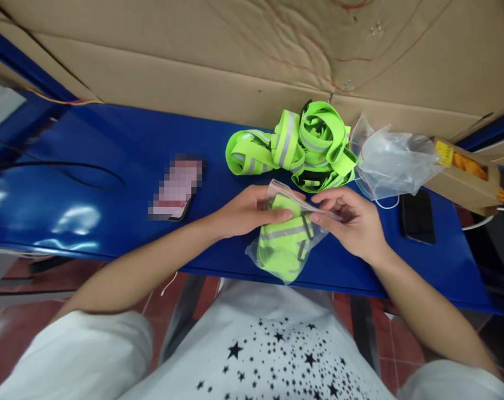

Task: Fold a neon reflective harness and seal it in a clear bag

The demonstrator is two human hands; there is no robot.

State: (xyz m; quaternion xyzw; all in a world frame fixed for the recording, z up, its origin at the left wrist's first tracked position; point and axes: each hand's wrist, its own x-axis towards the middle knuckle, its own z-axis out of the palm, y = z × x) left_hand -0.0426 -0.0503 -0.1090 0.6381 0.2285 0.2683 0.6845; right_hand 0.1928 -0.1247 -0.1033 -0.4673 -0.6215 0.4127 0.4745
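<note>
A clear plastic bag (286, 250) with a folded neon-green reflective strap inside lies at the near edge of the blue table (110, 166). My left hand (247, 211) grips the bag's open end from the left. On the other side, my right hand (352, 219) pinches the bag's mouth between its fingertips. Just behind my hands sits a loose pile of neon-green reflective straps (302, 147) with grey bands.
Empty clear bags (391, 161) lie to the right of the pile. A black phone (417, 216) rests at the right, another phone (175, 189) at the left. An open cardboard box (468, 172) stands far right. Cardboard sheets (235, 61) line the back.
</note>
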